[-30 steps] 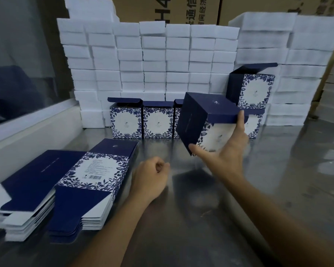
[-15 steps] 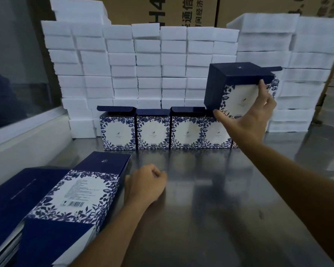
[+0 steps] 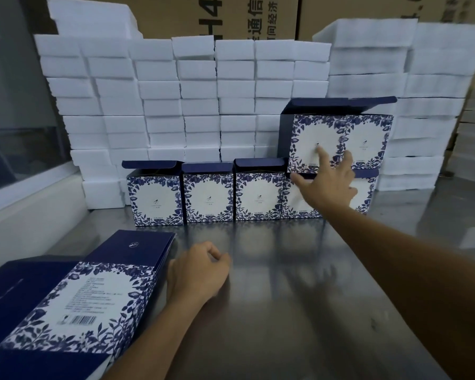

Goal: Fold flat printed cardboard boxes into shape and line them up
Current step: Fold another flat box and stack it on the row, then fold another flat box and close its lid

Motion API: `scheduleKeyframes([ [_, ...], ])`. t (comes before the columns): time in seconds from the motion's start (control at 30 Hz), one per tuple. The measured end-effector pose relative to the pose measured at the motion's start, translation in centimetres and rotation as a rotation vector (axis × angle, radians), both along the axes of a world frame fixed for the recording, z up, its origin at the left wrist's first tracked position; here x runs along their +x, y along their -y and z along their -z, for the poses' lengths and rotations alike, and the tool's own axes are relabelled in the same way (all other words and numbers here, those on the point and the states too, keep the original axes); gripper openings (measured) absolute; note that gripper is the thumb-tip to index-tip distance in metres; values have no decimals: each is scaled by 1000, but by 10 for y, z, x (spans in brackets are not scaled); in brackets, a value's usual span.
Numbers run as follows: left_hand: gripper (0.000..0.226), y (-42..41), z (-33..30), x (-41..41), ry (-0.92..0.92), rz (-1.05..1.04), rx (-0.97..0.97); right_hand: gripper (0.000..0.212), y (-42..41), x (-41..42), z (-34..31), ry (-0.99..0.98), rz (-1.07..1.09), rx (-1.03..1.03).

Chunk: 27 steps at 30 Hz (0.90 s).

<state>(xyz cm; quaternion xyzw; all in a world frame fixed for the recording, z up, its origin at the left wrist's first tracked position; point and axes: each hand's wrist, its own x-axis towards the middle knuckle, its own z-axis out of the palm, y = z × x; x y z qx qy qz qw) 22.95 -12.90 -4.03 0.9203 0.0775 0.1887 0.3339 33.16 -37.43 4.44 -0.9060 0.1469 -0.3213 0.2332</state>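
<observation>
Pressing with spread fingertips (image 3: 319, 152) on the white front panel, the right hand (image 3: 327, 182) touches the upper-left blue-floral folded cardboard box (image 3: 311, 138), which sits stacked atop a row of matching folded boxes (image 3: 207, 197) on the steel table (image 3: 285, 297). Left of that row's near side, the left hand (image 3: 196, 272), fingers curled together holding nothing, rests beside a stack of flat printed blanks (image 3: 85, 294).

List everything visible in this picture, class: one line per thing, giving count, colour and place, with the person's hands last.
Folded boxes: seven visible, navy and white floral; five on the table, two stacked on top at right.
Flat boxes: two stacks, navy and floral, near left.
Foam blocks: many, white, stacked behind.
Cartons: brown, at the back.
Table: one, grey metal.
Left hand: loosely closed, on the table.
Right hand: open, fingertips on the upper box.
</observation>
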Motion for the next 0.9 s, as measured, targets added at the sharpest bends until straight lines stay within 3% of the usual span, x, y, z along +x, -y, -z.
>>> scheduleKeyframes([
  [0.17,26,1,-4,-3,-4,5,-1,67,-1,-6,25,-417,-136,-17],
  [0.27,26,2,-6,-7,-1,20,-13,51,-10,-28,49,-453,-297,38],
  [0.33,25,2,-7,-11,-5,37,-18,40,-17,-46,70,-438,-294,-4],
  [0.43,23,2,-8,-20,-4,72,-38,38,-23,-65,90,-385,-266,-139],
  [0.53,22,0,-7,-27,18,117,-52,36,-19,-77,92,-362,-297,-147],
  [0.77,15,1,-8,-47,173,259,325,34,-18,-106,87,-342,-318,-178],
  [0.9,20,3,-17,-51,215,219,505,33,-21,-121,91,-349,-342,-173],
])
